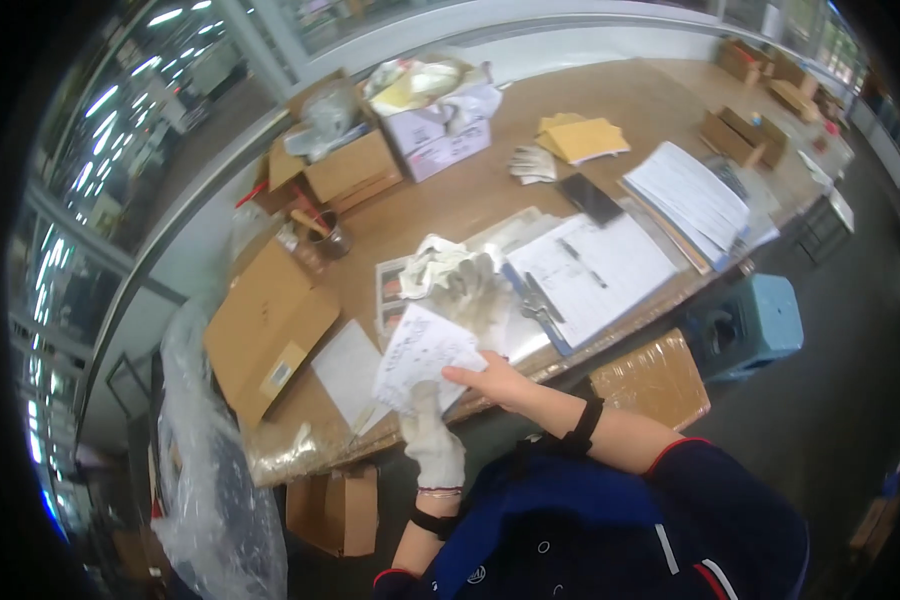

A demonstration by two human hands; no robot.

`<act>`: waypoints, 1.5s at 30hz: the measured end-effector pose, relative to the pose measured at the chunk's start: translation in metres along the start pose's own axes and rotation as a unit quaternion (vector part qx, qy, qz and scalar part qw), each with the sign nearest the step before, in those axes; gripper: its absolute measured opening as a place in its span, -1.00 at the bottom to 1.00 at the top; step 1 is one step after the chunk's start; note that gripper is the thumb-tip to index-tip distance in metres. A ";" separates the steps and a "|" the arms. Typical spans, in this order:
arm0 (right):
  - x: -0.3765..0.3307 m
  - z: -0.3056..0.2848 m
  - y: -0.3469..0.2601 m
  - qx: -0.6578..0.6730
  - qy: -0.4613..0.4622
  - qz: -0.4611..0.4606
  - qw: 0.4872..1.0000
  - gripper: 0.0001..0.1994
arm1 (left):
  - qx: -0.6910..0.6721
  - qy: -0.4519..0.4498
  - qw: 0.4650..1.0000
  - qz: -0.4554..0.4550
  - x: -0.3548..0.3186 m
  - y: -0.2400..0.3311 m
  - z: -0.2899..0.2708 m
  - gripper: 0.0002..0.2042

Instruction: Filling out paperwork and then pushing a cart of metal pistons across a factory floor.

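Right hand [492, 382], bare, pinches the marked paper [425, 348] on its left; gloved left hand [430, 440] grips its near edge. Paper looks picked up, not yet put down; loose gloves [475, 292] lie beyond both hands.

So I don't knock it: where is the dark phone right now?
In the head view, the dark phone lies on the table right of centre, in the upper half, between the flat yellow pieces and the large white sheet.
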State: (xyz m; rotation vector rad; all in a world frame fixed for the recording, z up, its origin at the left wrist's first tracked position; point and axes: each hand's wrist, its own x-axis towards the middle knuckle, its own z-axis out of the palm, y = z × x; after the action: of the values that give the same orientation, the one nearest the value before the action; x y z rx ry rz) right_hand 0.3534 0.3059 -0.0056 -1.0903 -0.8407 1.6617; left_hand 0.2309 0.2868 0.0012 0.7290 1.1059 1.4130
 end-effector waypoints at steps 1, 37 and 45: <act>0.005 -0.001 -0.002 0.004 0.029 0.002 1.000 -0.50 | -0.002 -0.041 0.999 0.015 0.003 -0.005 -0.002 -0.68; 0.051 -0.090 -0.076 0.121 0.168 -0.147 0.967 -0.68 | 0.077 -0.119 0.986 -0.086 0.033 0.008 0.067 -0.46; -0.010 -0.157 -0.067 0.044 0.254 -0.129 0.958 -0.66 | 0.118 -0.239 0.956 -0.125 0.055 -0.036 0.121 -0.66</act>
State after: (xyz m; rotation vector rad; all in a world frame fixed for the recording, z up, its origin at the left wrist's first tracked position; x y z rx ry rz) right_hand 0.5229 0.3253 -0.0011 -1.2140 -0.5385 1.1181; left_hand 0.3458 0.3628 0.0032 1.0001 0.9472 0.8368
